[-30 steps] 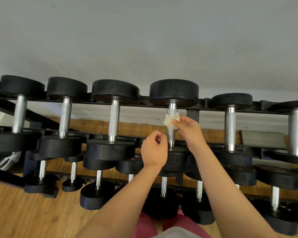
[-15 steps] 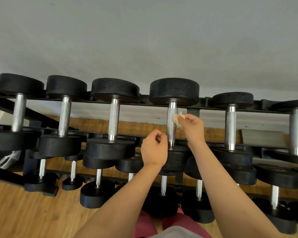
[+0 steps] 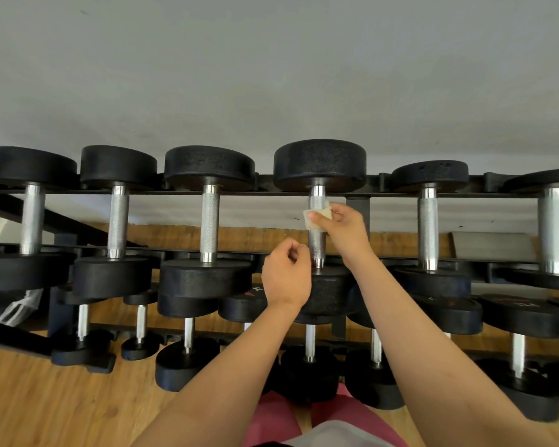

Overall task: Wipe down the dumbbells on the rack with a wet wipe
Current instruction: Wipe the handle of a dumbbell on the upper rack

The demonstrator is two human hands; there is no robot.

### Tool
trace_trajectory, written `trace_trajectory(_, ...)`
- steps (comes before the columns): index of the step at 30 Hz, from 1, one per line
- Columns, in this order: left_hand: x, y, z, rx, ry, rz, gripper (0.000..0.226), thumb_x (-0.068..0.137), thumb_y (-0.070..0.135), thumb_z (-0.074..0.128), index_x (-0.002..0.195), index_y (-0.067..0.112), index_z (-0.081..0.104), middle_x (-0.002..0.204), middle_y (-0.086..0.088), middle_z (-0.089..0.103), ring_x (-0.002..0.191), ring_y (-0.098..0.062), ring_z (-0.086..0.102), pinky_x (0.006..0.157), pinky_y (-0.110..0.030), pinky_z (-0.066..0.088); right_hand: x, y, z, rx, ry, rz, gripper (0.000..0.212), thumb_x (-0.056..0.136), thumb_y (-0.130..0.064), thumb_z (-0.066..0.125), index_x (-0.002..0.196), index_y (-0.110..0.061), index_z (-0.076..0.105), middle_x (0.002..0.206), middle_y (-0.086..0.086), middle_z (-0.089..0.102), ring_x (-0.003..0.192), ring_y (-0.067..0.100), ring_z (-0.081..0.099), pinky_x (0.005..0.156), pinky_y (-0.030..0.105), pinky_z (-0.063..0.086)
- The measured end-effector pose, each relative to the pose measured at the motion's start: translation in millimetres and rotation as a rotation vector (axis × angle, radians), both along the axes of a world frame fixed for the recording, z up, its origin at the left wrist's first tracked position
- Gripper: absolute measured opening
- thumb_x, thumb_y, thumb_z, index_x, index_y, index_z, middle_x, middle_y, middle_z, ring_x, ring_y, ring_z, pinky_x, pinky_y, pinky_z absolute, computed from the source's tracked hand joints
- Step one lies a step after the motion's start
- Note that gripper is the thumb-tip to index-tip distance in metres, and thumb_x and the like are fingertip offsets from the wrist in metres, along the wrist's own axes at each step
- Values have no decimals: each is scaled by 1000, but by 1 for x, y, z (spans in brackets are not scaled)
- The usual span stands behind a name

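Note:
Black dumbbells with silver knurled handles lie in rows on a black rack. My right hand pinches a small crumpled white wipe and presses it against the upper part of the handle of the fourth top-row dumbbell. My left hand is curled in a loose fist just left of that handle's lower end, in front of the near weight head; it holds nothing that I can see.
Neighbouring top-row dumbbells stand left and right. Smaller dumbbells fill the lower tiers. A grey wall rises behind the rack. Wooden floor lies below, and a white plastic bag hangs at the far left.
My right hand has slid the wipe up the handle from its middle toward the far weight head, and shifted across the bar. My left hand has stayed in place.

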State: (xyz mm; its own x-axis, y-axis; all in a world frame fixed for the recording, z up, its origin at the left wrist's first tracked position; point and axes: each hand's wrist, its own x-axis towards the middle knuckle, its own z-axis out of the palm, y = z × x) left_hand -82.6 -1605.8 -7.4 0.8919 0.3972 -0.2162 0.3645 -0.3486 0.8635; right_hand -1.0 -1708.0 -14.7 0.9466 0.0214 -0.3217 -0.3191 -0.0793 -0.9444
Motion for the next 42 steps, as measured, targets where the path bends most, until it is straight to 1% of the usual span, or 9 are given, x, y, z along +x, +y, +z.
trace_trajectory(6,0,0,-1,4,-16,-2,24,95,18,53,76,6,59,72,-10,64,70,-23,60,63,-22,45,-2,-17,-7,-150,-56,-37,24,89,-20,68,83,4,68,89,20,69,88,33,66,82,42,54)
trace_trajectory(13,-1,0,-1,10,-31,-9,24,96,19,53,76,8,59,71,-8,65,69,-21,60,62,-20,43,-21,-30,3,59,92,197,14,93,-24,62,105,-29,69,112,-4,71,110,11,63,98,29,47)
trace_trajectory(16,-1,0,-2,15,-37,-7,24,96,19,53,75,8,59,70,-8,64,67,-20,60,62,-22,44,-24,-30,1,-7,58,187,21,92,-20,64,113,-21,69,107,-6,72,101,4,65,91,22,47)
trace_trajectory(20,-1,0,-2,20,-40,-4,24,95,18,53,75,8,59,70,-7,64,68,-18,59,59,-9,40,-13,-20,2,-50,100,169,20,91,-20,66,109,-11,68,108,6,71,103,17,66,90,28,52)
trace_trajectory(25,0,1,-3,17,-34,-1,24,95,18,53,75,7,59,71,-9,64,69,-20,59,58,-10,40,-6,-24,3,-82,121,170,18,88,-17,70,104,-8,71,100,3,71,89,7,66,68,14,54)
trace_trajectory(30,0,0,-3,16,-32,1,24,96,18,53,76,6,59,72,-10,65,70,-23,60,63,-21,44,-8,-29,0,-108,79,135,15,87,-14,70,99,-4,72,100,7,72,88,11,67,72,18,53)
trace_trajectory(35,0,0,-2,9,-30,6,25,95,17,52,76,4,59,74,-13,64,72,-25,60,59,-11,41,-7,-18,-4,-184,88,154,23,82,-24,76,99,-8,74,98,7,73,95,20,68,86,34,55)
trace_trajectory(39,0,0,0,18,-37,8,24,95,16,52,77,2,59,75,-14,65,74,-24,60,59,-6,40,-10,-27,-5,-129,91,64,19,87,-16,71,99,-2,73,103,10,72,89,13,67,66,15,54)
trace_trajectory(42,-1,0,1,22,-42,14,24,96,15,52,78,2,60,76,-14,65,74,-23,60,60,-5,40,-9,-21,1,-139,95,165,23,86,-17,72,106,-4,71,103,6,70,86,7,63,70,16,52)
